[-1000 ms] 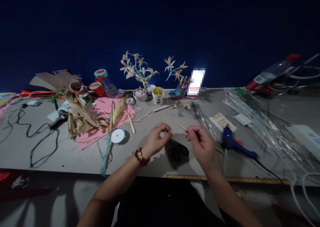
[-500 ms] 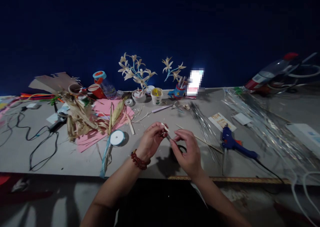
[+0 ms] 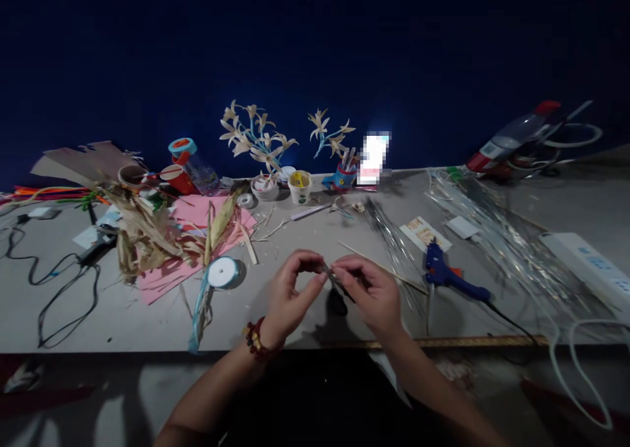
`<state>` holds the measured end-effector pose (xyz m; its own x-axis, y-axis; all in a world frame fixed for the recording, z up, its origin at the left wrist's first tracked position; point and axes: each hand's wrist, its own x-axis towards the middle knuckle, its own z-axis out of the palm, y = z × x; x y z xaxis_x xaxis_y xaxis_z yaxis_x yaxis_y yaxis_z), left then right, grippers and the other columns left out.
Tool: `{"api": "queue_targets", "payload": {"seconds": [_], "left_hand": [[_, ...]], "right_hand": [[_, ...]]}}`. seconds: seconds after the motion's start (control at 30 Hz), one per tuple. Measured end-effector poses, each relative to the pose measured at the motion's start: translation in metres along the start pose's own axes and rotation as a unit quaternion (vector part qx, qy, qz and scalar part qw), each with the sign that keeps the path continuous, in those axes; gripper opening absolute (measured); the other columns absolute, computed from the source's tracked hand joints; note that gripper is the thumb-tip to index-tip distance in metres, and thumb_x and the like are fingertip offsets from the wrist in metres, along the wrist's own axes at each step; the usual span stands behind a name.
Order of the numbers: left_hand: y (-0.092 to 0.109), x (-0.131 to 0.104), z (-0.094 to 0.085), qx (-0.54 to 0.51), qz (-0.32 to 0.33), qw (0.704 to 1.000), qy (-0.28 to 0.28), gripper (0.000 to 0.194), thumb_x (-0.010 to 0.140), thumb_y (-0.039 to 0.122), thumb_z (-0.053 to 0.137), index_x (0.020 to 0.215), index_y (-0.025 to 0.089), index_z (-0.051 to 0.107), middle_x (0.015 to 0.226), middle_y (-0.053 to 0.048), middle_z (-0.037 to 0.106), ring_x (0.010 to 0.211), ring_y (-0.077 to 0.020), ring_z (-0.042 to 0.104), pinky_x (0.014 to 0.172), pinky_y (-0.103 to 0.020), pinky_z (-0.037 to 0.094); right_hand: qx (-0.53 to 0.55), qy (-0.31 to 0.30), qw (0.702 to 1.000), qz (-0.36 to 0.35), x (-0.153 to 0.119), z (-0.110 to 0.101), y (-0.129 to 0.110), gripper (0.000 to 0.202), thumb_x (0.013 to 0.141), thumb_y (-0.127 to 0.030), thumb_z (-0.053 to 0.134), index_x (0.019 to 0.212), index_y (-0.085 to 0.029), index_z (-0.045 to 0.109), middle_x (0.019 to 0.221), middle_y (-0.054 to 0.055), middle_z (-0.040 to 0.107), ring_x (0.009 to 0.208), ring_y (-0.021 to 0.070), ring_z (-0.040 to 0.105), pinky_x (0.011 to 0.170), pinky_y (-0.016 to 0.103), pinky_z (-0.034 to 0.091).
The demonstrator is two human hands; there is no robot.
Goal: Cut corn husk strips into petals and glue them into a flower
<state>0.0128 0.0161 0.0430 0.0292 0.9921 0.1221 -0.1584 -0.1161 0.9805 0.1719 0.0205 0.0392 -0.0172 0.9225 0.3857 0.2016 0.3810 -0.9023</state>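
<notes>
My left hand (image 3: pixel 295 293), with a beaded bracelet (image 3: pixel 256 340) at its wrist, pinches near the middle of the table. Whatever lies between those fingertips is too small and dark to make out. My right hand (image 3: pixel 374 296) meets it fingertip to fingertip, its fingers curled on what looks like a pair of scissors. A black loop of the scissors (image 3: pixel 337 301) shows below the fingers; the rest is mostly hidden. Left of my hands lies a roll of light blue ribbon (image 3: pixel 224 272), its tail hanging to the table edge.
Dried corn husks (image 3: pixel 142 230) lie on pink paper (image 3: pixel 162 279) at left. Husk flowers on blue stems (image 3: pixel 258 135) stand at the back by a white cup (image 3: pixel 300 190). To the right are thin wires (image 3: pixel 388 230), a blue glue gun (image 3: pixel 447 273) and a power strip (image 3: pixel 585 260).
My hands have come together at the fingertips. The pale strip that showed in my left fingers is out of sight. The view has shifted slightly, so the table things appear further left.
</notes>
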Motion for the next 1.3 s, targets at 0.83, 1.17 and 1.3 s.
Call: {"api": "queue_targets", "payload": {"seconds": [0.83, 1.17, 1.3], "left_hand": [[-0.008, -0.005, 0.004, 0.275, 0.226, 0.934, 0.044, 0.011, 0.083, 0.012, 0.057, 0.075, 0.02, 0.058, 0.07, -0.001, 0.063, 0.071, -0.0172, 0.06, 0.071, -0.031, 0.047], [-0.002, 0.0, -0.012, 0.261, 0.171, 0.948, 0.057, 0.012, 0.09, 0.018, 0.054, 0.08, 0.019, 0.06, 0.077, -0.003, 0.065, 0.075, -0.0176, 0.062, 0.072, -0.03, 0.048], [0.01, -0.005, -0.001, 0.246, 0.196, 0.949, -0.022, 0.006, 0.09, 0.019, 0.058, 0.085, 0.019, 0.062, 0.081, -0.004, 0.067, 0.079, -0.0188, 0.063, 0.08, -0.034, 0.049]], "right_hand": [[-0.089, 0.011, 0.987, -0.132, -0.011, 0.009, -0.008, 0.014, 0.088, -0.009, 0.062, 0.089, -0.022, 0.068, 0.081, 0.004, 0.07, 0.077, 0.0185, 0.067, 0.072, 0.032, 0.054], [-0.055, 0.077, 0.988, -0.122, -0.013, 0.002, -0.004, 0.016, 0.086, -0.007, 0.063, 0.087, -0.023, 0.065, 0.079, 0.002, 0.067, 0.075, 0.0174, 0.064, 0.069, 0.031, 0.053], [-0.075, 0.056, 0.986, -0.137, -0.011, 0.006, -0.007, 0.016, 0.086, -0.007, 0.063, 0.088, -0.022, 0.064, 0.081, 0.002, 0.068, 0.076, 0.0168, 0.065, 0.071, 0.03, 0.054]]}}
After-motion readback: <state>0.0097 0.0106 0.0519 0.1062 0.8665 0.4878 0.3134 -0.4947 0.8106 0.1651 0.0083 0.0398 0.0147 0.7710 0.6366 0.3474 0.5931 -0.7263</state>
